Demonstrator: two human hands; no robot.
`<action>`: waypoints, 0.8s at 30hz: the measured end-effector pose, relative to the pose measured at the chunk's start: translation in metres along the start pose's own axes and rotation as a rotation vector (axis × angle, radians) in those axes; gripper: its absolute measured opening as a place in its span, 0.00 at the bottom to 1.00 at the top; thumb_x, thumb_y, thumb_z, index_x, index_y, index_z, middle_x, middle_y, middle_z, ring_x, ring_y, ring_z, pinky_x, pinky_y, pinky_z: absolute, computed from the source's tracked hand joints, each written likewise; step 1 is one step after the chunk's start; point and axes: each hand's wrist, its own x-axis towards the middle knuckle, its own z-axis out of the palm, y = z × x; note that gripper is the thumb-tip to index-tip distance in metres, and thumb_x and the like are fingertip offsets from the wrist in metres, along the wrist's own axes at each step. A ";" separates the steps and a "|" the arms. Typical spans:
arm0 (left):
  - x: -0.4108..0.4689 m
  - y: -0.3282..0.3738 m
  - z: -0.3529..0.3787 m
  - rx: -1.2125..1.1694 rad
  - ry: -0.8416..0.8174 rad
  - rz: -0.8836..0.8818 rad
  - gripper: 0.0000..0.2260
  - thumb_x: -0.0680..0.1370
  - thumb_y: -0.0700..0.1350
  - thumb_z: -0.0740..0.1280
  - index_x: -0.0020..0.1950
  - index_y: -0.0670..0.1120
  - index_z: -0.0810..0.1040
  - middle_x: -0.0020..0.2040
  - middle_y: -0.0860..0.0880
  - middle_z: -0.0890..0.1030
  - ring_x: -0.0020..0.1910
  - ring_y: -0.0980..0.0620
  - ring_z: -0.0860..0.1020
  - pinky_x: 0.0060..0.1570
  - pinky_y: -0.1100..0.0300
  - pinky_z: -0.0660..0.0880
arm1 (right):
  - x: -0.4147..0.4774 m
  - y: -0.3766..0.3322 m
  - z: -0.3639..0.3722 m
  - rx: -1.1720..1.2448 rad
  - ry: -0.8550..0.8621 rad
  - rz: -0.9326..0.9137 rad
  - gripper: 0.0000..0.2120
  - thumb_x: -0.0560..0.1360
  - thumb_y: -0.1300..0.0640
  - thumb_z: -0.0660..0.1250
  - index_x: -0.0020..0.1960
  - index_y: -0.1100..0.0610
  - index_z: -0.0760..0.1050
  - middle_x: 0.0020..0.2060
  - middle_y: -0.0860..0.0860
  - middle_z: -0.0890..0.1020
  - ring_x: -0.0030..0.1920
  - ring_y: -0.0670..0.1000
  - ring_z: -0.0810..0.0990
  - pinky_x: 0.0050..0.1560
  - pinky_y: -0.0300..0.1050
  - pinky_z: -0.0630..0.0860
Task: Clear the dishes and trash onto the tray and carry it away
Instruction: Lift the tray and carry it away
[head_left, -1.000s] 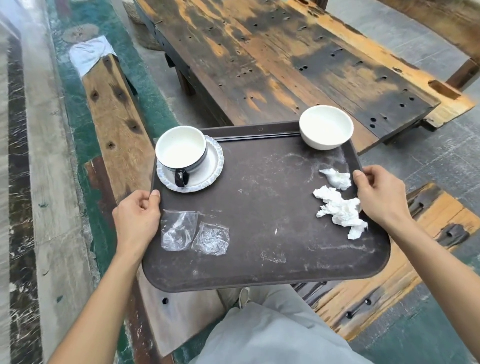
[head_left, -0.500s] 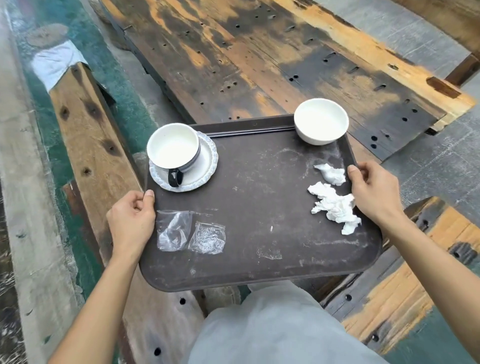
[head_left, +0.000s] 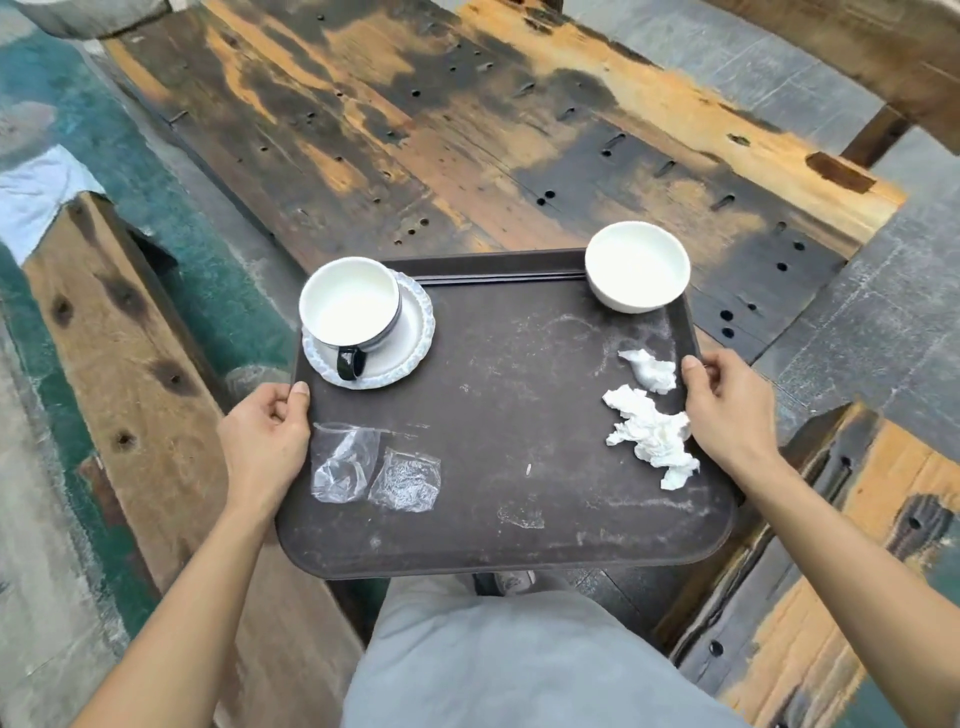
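I hold a dark brown tray (head_left: 519, 395) in the air in front of me. My left hand (head_left: 265, 441) grips its left rim and my right hand (head_left: 727, 405) grips its right rim. At the tray's far left stands a white cup with a black handle (head_left: 350, 309) on a white saucer (head_left: 410, 338). A small white bowl (head_left: 638, 265) sits at the far right corner. Crumpled white napkins (head_left: 649, 431) lie by my right hand. Two clear plastic wrappers (head_left: 374, 470) lie beside my left hand.
A worn wooden table (head_left: 467, 130) with small holes stretches ahead, under the tray's far edge. A wooden bench (head_left: 130, 364) runs along the left, another bench (head_left: 831, 545) lies at the lower right. My grey trouser leg (head_left: 493, 660) shows below the tray.
The view has shifted so the table now fills more of the frame ahead. Both hands keep the same grip on the tray, and the things on it have not shifted.
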 end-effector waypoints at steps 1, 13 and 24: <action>0.012 0.002 0.007 0.005 -0.015 0.021 0.12 0.80 0.51 0.66 0.40 0.47 0.79 0.29 0.49 0.76 0.30 0.54 0.73 0.41 0.55 0.71 | 0.004 0.002 0.004 0.001 0.015 0.014 0.08 0.82 0.53 0.61 0.52 0.55 0.77 0.36 0.49 0.79 0.40 0.54 0.77 0.43 0.46 0.67; 0.213 0.032 0.129 0.092 -0.312 0.351 0.13 0.81 0.49 0.65 0.41 0.42 0.79 0.31 0.46 0.77 0.34 0.44 0.76 0.43 0.53 0.71 | 0.032 0.004 0.092 0.048 0.261 0.397 0.11 0.81 0.52 0.60 0.52 0.59 0.77 0.37 0.51 0.79 0.42 0.56 0.78 0.45 0.49 0.70; 0.309 0.028 0.252 0.267 -0.617 0.591 0.15 0.82 0.47 0.64 0.37 0.43 0.70 0.27 0.48 0.73 0.30 0.44 0.72 0.35 0.53 0.67 | 0.043 0.029 0.185 -0.009 0.388 0.654 0.11 0.82 0.54 0.61 0.55 0.61 0.76 0.38 0.53 0.79 0.41 0.57 0.77 0.44 0.47 0.67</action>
